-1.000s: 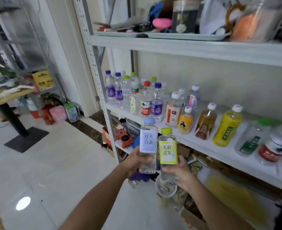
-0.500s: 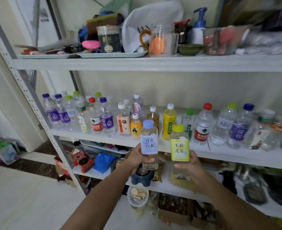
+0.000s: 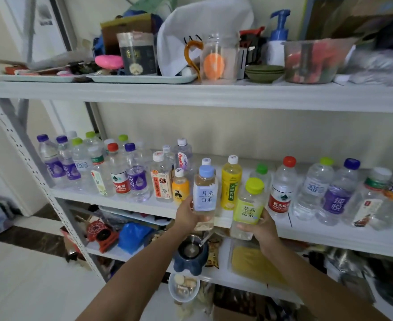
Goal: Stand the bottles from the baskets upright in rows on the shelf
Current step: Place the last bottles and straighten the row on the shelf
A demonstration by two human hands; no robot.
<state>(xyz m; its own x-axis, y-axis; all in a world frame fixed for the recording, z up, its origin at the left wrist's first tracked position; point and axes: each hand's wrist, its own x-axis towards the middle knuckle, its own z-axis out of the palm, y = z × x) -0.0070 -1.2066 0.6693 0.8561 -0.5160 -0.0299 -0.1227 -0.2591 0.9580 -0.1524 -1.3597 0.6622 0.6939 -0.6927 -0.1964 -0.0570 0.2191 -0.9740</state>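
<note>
Left hand (image 3: pixel 186 216) gripping blue-capped tea bottle (image 3: pixel 205 195) upright, right hand (image 3: pixel 261 228) gripping green-capped jasmine tea bottle (image 3: pixel 248 207) upright, both hovering at front edge of bottle shelf (image 3: pixel 329 237).

A glass jug (image 3: pixel 218 59) with an amber handle is seen beside a stack of green dishes (image 3: pixel 263 72), with a blue-topped pump dispenser (image 3: pixel 277 40) behind the dishes. Lower down, a blue bag (image 3: pixel 133 236) is set near a red toy (image 3: pixel 100 235) and a blue bowl (image 3: pixel 191 258) with a metal insert.
</note>
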